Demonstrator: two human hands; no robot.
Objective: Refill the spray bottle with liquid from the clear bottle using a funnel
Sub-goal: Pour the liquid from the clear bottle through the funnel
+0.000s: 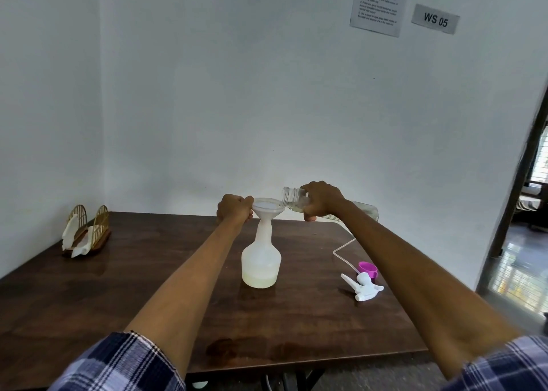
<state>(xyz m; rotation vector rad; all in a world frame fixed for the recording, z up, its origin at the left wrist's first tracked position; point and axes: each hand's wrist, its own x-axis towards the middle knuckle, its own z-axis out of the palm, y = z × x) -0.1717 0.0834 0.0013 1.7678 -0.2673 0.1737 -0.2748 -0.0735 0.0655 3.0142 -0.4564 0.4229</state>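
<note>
A translucent white spray bottle stands upright in the middle of the dark wooden table, with a shallow layer of pale liquid at its bottom. A white funnel sits in its neck. My left hand pinches the funnel's left rim. My right hand grips the clear bottle near its neck and holds it tipped almost level, its open threaded mouth over the funnel's right edge. The bottle's far end pokes out behind my wrist.
The white trigger sprayer head with its thin clear tube lies on the table to the right, beside a purple cap. A gold wire napkin holder stands at the far left. An open doorway is on the right.
</note>
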